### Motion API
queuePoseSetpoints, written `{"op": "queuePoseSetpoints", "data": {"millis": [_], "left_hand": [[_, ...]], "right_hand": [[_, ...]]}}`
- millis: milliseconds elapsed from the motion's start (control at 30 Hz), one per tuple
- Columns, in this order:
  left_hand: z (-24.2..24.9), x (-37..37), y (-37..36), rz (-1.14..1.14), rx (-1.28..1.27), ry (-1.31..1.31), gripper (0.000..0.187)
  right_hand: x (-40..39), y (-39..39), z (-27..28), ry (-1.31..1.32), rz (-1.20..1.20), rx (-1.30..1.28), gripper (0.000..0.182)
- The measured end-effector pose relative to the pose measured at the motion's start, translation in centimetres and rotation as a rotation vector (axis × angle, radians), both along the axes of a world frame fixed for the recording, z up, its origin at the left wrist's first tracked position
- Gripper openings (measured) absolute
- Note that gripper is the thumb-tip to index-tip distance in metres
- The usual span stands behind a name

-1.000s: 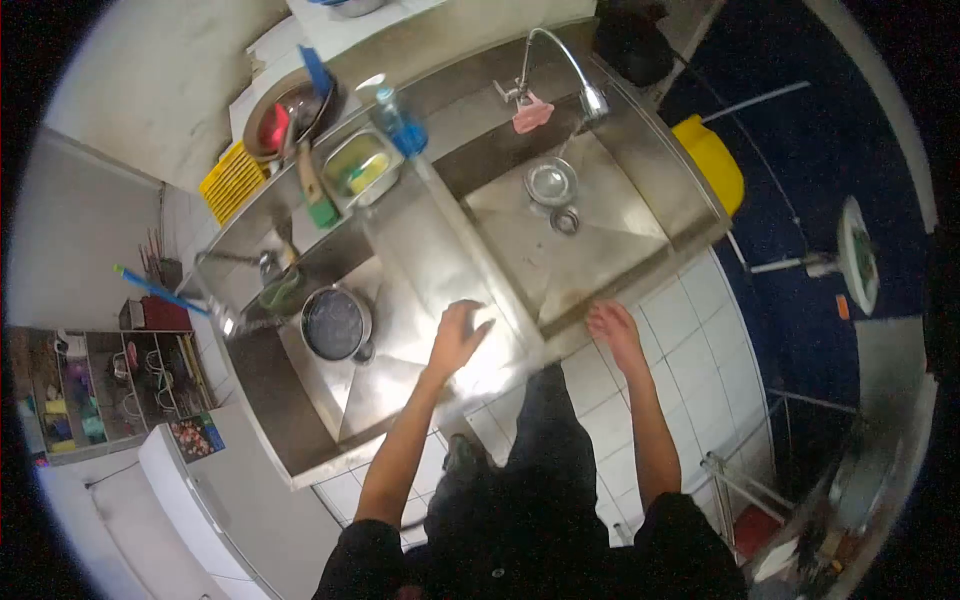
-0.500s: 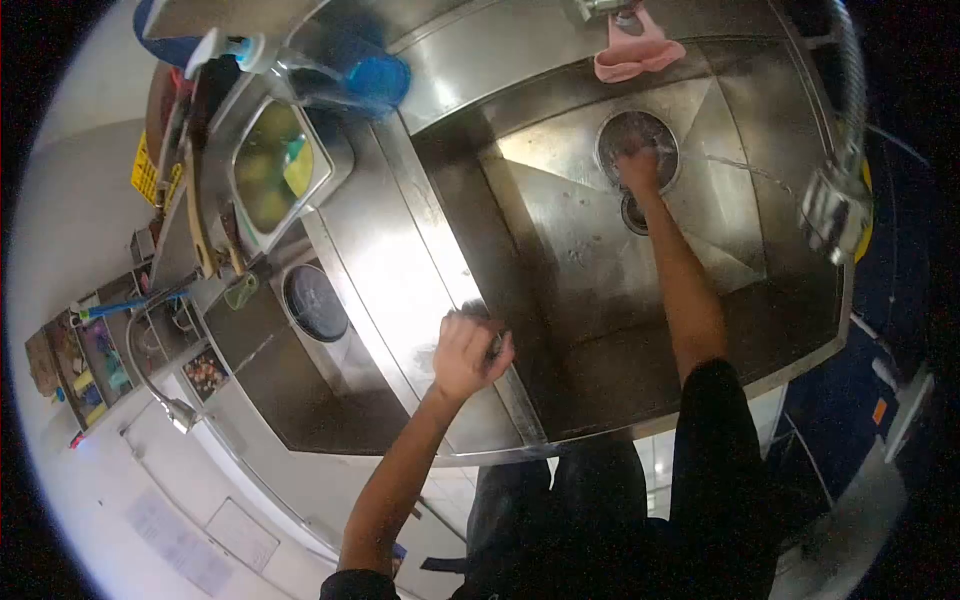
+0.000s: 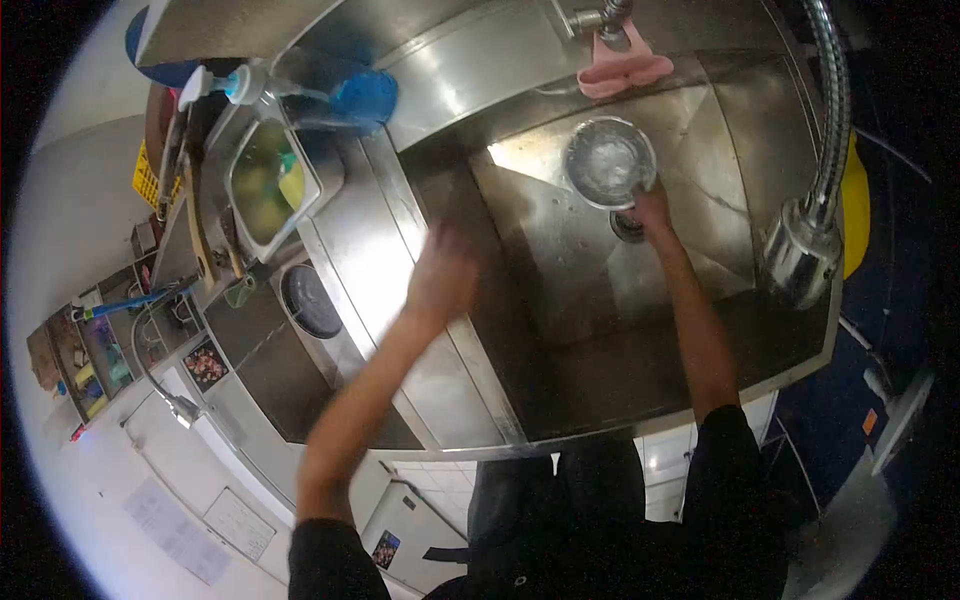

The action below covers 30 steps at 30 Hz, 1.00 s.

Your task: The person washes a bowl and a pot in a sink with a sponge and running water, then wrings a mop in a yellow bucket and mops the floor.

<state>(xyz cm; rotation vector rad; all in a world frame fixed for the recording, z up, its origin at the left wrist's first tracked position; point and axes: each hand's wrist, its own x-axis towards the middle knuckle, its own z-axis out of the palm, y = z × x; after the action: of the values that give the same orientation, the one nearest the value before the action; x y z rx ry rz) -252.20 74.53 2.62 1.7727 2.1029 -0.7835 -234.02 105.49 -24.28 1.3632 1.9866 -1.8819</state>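
The round metal bowl (image 3: pixel 598 150) opens upward in the right-hand sink basin (image 3: pixel 560 290), just beside the drain (image 3: pixel 628 226); its circular rim shows no long axis, and no handle can be made out. The right hand (image 3: pixel 652 208) pinches the near rim, its fingertips partly lost in blur and shadow. The left hand (image 3: pixel 442 280), also blurred, hovers near the steel divider (image 3: pixel 400 215); whether it is open or holding something, I cannot tell. The bowl looks silvery and shiny, with pale, rippled water inside
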Motion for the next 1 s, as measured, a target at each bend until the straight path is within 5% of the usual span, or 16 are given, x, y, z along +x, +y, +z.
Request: {"op": "queuePoseSetpoints", "data": {"millis": [133, 167, 200, 300, 400, 467, 533, 600, 667, 700, 733, 767, 833, 867, 933, 1000], "left_hand": [[-5.1, -7.2, 3.9, 0.106, -0.322, 0.136, 0.053], [-6.7, -9.3, 4.9, 0.454, -0.328, -0.142, 0.054], [-5.5, -8.8, 6.0, 0.224, -0.424, 0.006, 0.050], [-4.8, -7.0, 6.6, 0.246, -0.359, -0.058, 0.046], [-0.7, -2.7, 6.9, 0.166, -0.407, -0.099, 0.047], [-3.1, 0.8, 4.7, 0.083, -0.428, -0.200, 0.050], [-4.2, 5.7, 2.8, -0.791, -0.483, 0.375, 0.055], [-8.1, 12.0, -0.7, -0.573, -0.380, 0.282, 0.052], [-13.9, 20.3, -4.6, 0.372, -0.064, -0.438, 0.050], [-15.5, 23.4, -6.3, 0.943, 0.374, -0.941, 0.048], [-16.0, 25.6, -7.4, 1.159, 0.706, -1.204, 0.047], [-16.4, 26.6, -8.2, 1.200, 0.751, -1.258, 0.046], [-16.6, 25.1, -9.4, 1.138, 0.456, -1.120, 0.044], [-20.5, 22.8, -8.6, 0.906, 0.170, -0.766, 0.047], [-16.0, 16.4, -4.5, 0.431, -0.315, -0.332, 0.053], [-11.4, 10.7, -1.4, 0.198, -0.518, -0.124, 0.058]], "right_hand": [[-4.6, -5.1, 8.0, 0.128, 0.043, 0.133, 0.068], [-5.4, -6.6, 10.4, 0.134, 0.033, 0.061, 0.067], [-6.3, -8.1, 12.7, 0.137, 0.022, -0.010, 0.067], [-6.5, -10.6, 22.8, 0.019, 0.257, 0.031, 0.069], [-3.0, -12.3, 25.8, 0.187, 0.365, 0.230, 0.068], [-0.3, -12.9, 27.2, 0.239, 0.401, 0.281, 0.067], [3.0, -12.8, 29.0, 0.152, 0.440, 0.216, 0.067], [6.8, -12.3, 28.5, 0.009, 0.445, 0.112, 0.067], [12.4, -11.6, 25.2, -0.012, 0.419, 0.068, 0.066], [14.5, -10.1, 24.5, -0.055, 0.393, 0.020, 0.066], [16.7, -8.7, 23.9, -0.098, 0.366, -0.026, 0.065], [18.1, -7.3, 24.8, -0.158, 0.339, -0.084, 0.064], [20.0, -4.4, 26.2, -0.234, 0.304, -0.125, 0.062], [20.5, -2.9, 26.7, -0.249, 0.298, -0.111, 0.062], [21.5, -1.0, 26.8, -0.229, 0.407, 0.069, 0.064], [21.7, 1.0, 26.0, -0.026, 0.599, 0.404, 0.066]]}}
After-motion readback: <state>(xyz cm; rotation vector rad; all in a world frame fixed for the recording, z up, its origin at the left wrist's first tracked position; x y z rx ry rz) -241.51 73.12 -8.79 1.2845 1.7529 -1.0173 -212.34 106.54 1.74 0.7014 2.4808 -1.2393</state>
